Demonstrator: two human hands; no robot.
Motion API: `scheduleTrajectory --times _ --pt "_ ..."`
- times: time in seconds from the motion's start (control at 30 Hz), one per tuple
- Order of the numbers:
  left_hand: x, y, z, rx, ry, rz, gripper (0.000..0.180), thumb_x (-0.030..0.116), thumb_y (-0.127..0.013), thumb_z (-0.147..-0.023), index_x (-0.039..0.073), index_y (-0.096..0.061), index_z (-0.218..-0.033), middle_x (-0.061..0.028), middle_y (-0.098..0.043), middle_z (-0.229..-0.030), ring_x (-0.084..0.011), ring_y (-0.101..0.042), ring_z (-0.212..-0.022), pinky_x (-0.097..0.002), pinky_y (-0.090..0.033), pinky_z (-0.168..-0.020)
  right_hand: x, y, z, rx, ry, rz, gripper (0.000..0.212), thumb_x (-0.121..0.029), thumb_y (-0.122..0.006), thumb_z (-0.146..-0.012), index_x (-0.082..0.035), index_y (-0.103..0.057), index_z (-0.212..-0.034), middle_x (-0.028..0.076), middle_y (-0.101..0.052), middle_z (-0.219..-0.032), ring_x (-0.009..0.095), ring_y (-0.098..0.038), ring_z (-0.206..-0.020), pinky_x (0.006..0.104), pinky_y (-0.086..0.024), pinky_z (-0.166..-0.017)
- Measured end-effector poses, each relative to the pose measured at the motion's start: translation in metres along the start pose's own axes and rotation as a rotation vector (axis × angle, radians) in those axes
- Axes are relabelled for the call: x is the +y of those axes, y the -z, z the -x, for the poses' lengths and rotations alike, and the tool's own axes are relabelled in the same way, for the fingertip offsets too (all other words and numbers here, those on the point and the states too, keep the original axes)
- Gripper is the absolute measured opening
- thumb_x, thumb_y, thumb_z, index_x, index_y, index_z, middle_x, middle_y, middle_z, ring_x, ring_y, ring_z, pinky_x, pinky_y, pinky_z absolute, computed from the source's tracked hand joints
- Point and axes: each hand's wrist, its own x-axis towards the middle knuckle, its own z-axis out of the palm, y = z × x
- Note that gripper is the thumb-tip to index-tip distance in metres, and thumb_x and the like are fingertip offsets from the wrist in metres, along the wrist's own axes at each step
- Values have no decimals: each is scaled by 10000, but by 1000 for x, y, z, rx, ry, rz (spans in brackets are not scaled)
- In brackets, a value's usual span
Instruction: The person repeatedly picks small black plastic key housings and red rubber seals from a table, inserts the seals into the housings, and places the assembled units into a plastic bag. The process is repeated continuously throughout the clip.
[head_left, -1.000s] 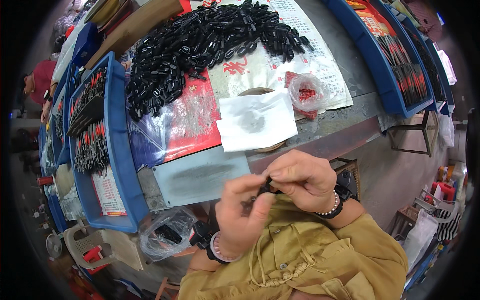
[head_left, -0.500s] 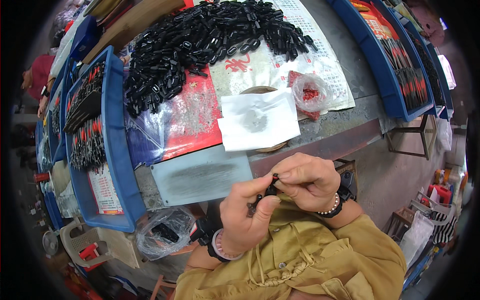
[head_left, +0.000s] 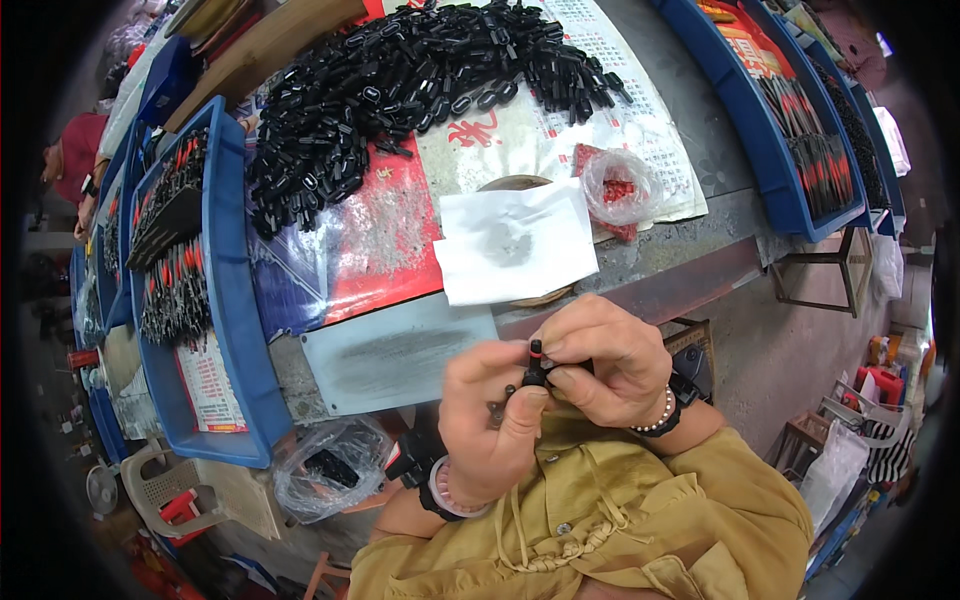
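Observation:
Both hands meet close to my chest, below the table's front edge. My left hand [head_left: 487,420] and my right hand [head_left: 600,358] pinch a small black plastic part with a red tip [head_left: 535,366] between their fingertips. Further small black pieces sit in the left palm, mostly hidden. Straight ahead on the table lies a white paper sheet with a grey smudge [head_left: 515,243]. Beyond it spreads a big heap of small black plastic parts [head_left: 400,80].
A grey metal plate [head_left: 395,353] lies at the table edge. A clear bag of red pieces [head_left: 620,188] sits right of the paper. Blue trays [head_left: 205,290] of black-and-red parts stand at left, another blue tray [head_left: 790,130] at right. A plastic bag [head_left: 325,475] hangs lower left.
The hands stay together on the small part and have shifted slightly; the part's red tip now shows upright between the fingertips.

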Motion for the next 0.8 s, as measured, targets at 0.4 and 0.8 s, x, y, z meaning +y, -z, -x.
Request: scheduleTrajectory --times 0.4,0.8 --pt "-7 9 6 -28 18 -48 249 143 -641 -924 -7 -496 -1059 -36 -627 -751 -50 -542 -619 -184 -420 -549 -7 -1 2 -45 -32 16 178 78 -689 -714 -10 -634 -858 125 -641 -823 249 -637 -704 300 -501 -607" --pt "2 8 2 -83 195 90 295 259 -606 -949 42 -425 -1035 -75 -589 -686 -54 -467 -487 -161 -363 -460 -3 -3 11 46 -460 -520 172 5 -570 -919 35 -602 -1086 77 -630 -1029 109 -615 -912 248 -514 -788"
